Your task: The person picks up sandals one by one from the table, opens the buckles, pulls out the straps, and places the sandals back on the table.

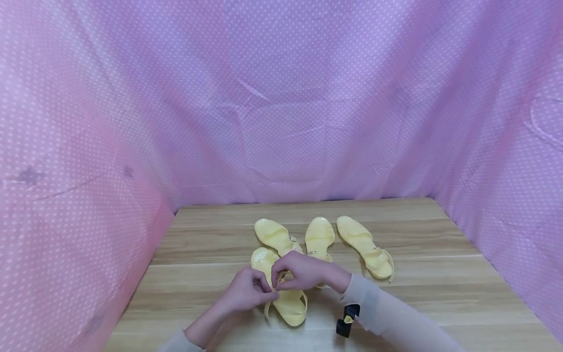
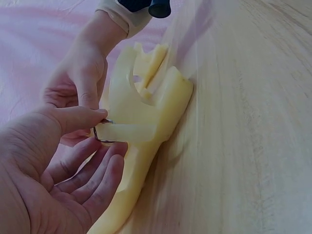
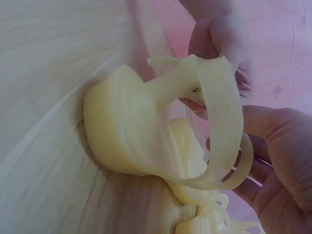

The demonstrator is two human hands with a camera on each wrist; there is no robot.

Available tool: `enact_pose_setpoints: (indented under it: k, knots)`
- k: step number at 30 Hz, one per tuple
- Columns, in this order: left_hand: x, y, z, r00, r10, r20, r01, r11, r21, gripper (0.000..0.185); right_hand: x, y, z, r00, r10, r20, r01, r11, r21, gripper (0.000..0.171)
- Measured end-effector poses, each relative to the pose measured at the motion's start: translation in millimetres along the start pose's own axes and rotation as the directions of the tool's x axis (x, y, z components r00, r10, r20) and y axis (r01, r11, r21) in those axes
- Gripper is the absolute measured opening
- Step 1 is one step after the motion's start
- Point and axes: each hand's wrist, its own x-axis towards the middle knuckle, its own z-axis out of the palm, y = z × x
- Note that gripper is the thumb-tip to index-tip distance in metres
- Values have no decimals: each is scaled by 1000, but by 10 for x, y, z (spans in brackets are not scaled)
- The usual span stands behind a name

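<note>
Pale yellow jelly plastic, glossy and faintly see-through, makes up all four sandals on the wooden table (image 1: 198, 244), which is walled in by pink dotted cloth (image 1: 88, 146). At the left of the group, nearest the person, lies the sandal in hand (image 1: 288, 303): the left hand (image 1: 246, 291) pinches its ankle strap (image 2: 129, 131) at the small metal buckle (image 2: 100, 132) between thumb and curled fingers, while the right hand (image 1: 303, 271) grips the strap from the other side, fingers curled round it. The buckle looks not yet fastened, so I judge the work mid-way. Farther back lie a second sandal (image 1: 274, 235), a third sandal (image 1: 319, 237) and, rightmost, a fourth sandal (image 1: 365, 246), flat-soled, rounded at the toe, their straps too small to read.
</note>
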Motion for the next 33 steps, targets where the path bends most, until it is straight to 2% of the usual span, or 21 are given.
enact_pose_setpoints:
  k: [6,15,20,24,28,33]
  knots:
    - [-7,-9,2,1000,-15,3,15,1000,-11,23,-22,-4,-12,999,54,-4,-54,998,12,5]
    - [-17,-7,-1,1000,-3,9,3,999,-34,23,-8,29,29,998,41,57,-47,993,112,7]
    - [-16,-8,-1,1000,0,13,1,999,-36,23,-23,43,26,998,28,52,-32,997,74,7]
    - [-12,-11,-2,1000,2,22,-1,999,-34,23,-19,30,24,996,62,66,-65,997,40,3]
    - [-15,-18,0,1000,4,25,-3,1000,-24,23,-25,21,26,993,94,65,-95,995,17,7]
    - [-5,-26,-1,1000,12,23,-12,1000,-10,23,-28,30,30,996,67,52,-67,998,-8,11]
